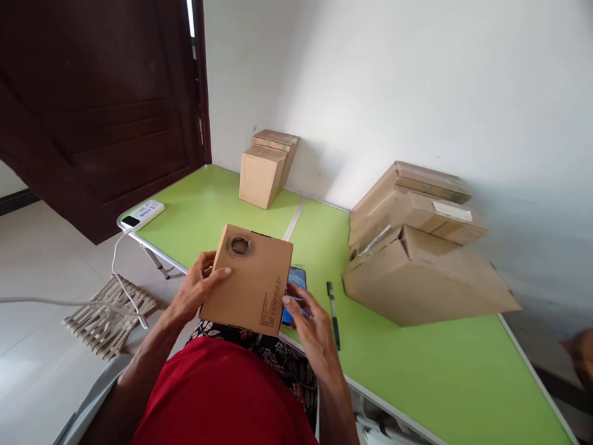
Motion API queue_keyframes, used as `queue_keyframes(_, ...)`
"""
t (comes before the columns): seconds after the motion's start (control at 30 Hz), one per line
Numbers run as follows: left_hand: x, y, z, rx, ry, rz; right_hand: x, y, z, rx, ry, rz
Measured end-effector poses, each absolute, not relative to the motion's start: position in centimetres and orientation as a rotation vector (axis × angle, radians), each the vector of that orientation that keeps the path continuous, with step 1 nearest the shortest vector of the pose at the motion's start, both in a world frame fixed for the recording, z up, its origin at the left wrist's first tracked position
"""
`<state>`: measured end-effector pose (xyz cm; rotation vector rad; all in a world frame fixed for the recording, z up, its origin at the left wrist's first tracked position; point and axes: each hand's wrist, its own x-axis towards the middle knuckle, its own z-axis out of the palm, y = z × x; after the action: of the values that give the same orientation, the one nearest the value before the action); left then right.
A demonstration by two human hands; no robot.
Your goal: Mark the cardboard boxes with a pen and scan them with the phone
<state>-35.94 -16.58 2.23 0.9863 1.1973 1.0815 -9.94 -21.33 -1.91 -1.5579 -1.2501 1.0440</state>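
Note:
A small brown cardboard box is held up before my body, over the near edge of the green table. My left hand grips its left side, thumb on the face towards me. On the lower right edge, my right hand holds it with the thumb at the front and the other fingers partly hidden. The face shows a dark ring-shaped mark near the top left and small printed text at lower right. Partly covered by the box and my right hand, a phone with a lit screen lies on the table.
A black-and-clear pen lies right of the phone. Larger cardboard boxes lean against the wall on the right; smaller boxes stand at the back. A white power strip sits at the table's left corner, its cable hanging above a woven stool.

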Motion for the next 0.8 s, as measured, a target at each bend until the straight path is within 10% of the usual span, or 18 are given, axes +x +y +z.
queue_keyframes(0.13,-35.8,-16.1,0.1,0.8,1.196,0.976,-5.5,-22.1,-1.3,-2.242,-1.242,0.551)
queue_keyframes(0.47,-34.4,-16.3,-2.3,0.796,1.088,1.004,-2.1,-20.1,-1.7,-2.429,-1.28,0.55)
queue_keyframes(0.8,-33.3,-16.9,-2.2,0.873,1.074,0.992,-14.5,-18.9,1.7,-0.997,-0.763,0.929)
